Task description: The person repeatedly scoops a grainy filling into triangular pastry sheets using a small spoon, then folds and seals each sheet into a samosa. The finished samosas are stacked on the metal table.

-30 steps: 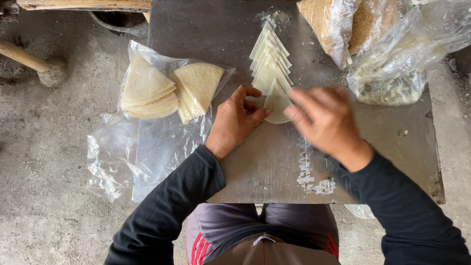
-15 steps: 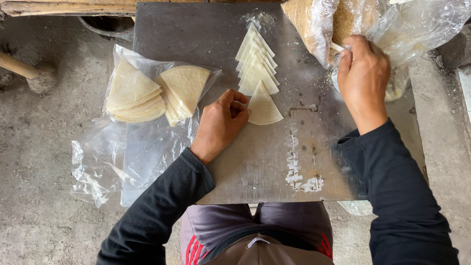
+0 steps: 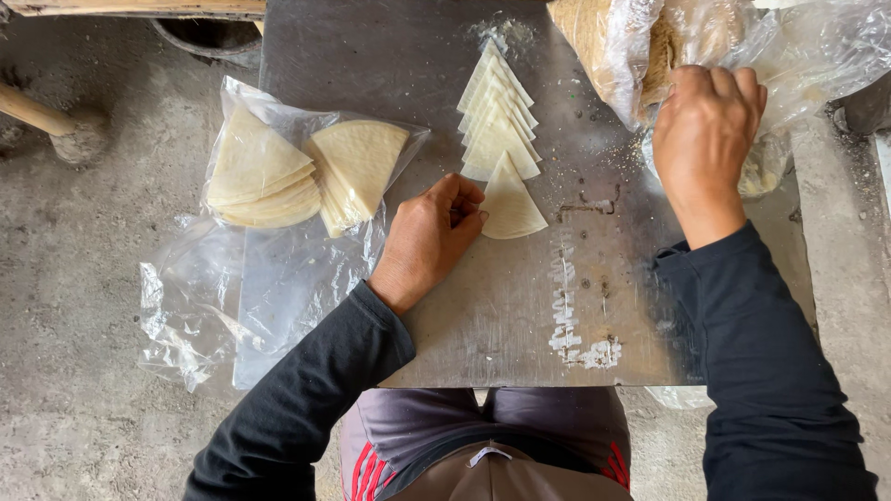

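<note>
Head view: clear bag [image 3: 278,278] holds stacked wedge wrappers [image 3: 297,172].

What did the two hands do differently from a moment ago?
The right hand left the row of dough triangles, moved up and to the right, and now sits on the clear plastic bag at the table's far corner. The left hand stayed put, fingertips on the nearest dough triangle. The stacks of wedges on the plastic sheet did not move.

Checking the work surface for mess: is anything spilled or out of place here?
Yes: white powder is smeared in streaks on the metal table, with more dusted above the row of dough wedges. The wedges themselves overlap neatly.
</note>
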`<state>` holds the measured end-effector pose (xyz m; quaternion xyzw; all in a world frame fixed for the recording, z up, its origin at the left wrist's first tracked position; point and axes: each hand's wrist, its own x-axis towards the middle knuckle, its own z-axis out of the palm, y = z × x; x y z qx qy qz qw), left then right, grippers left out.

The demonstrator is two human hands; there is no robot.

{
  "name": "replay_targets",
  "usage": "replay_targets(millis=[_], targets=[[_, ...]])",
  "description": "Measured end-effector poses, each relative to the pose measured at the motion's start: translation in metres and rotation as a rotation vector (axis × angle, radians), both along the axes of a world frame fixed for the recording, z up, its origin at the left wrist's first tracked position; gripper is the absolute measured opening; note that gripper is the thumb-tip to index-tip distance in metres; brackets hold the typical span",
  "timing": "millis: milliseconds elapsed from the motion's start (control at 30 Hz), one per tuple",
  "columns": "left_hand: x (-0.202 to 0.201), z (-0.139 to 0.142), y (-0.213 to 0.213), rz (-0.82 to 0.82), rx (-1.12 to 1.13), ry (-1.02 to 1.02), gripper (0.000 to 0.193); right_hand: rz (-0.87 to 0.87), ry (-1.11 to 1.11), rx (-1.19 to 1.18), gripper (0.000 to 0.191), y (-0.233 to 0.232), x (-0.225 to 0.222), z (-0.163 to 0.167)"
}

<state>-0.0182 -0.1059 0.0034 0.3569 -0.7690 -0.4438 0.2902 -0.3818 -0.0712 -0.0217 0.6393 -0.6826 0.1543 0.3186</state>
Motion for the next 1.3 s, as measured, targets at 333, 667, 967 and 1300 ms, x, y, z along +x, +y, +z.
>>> replay_targets(millis=[333,667,967,1300], targets=[[0.001,0.003,0.0,0.002,0.013,-0.037,0.021,0.079,-0.335,-0.032,0.011,0.018,-0.005,0.007],[0.001,0.003,-0.001,0.008,0.047,-0.066,0.021,0.113,-0.99,0.025,0.015,0.006,0.017,0.004],[0.001,-0.003,-0.002,0.022,0.053,-0.021,0.021,0.128,-1.32,-0.113,0.015,0.015,-0.004,0.017],[0.0,0.002,-0.002,0.006,0.073,-0.029,0.023,0.402,-1.496,-0.12,0.016,0.062,0.013,0.045]])
